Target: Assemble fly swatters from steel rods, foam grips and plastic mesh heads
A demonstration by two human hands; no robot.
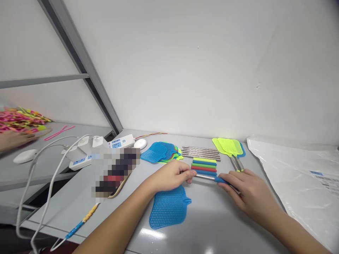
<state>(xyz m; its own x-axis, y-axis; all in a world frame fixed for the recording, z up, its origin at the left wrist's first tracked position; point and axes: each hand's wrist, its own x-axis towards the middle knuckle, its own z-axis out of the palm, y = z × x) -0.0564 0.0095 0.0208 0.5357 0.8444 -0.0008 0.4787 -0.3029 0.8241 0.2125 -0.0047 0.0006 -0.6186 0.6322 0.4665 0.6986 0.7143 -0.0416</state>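
My left hand is closed around one end of a telescopic metal rod. At the rod's other end sits a blue handle sleeve, gripped by the fingers of my right hand. Below my left wrist lies a loose blue fly swatter head, its short neck pointing right. Just beyond my hands several coloured handle sleeves lie side by side. Behind those is a row of bare metal rods. A pile of swatter heads, mostly blue on top, lies to their left.
Swatters with yellow and blue heads lie behind my right hand. A white plastic bag covers the right side. At left are a phone, a power strip and white cables. Another person's hand touches pink and yellow pieces.
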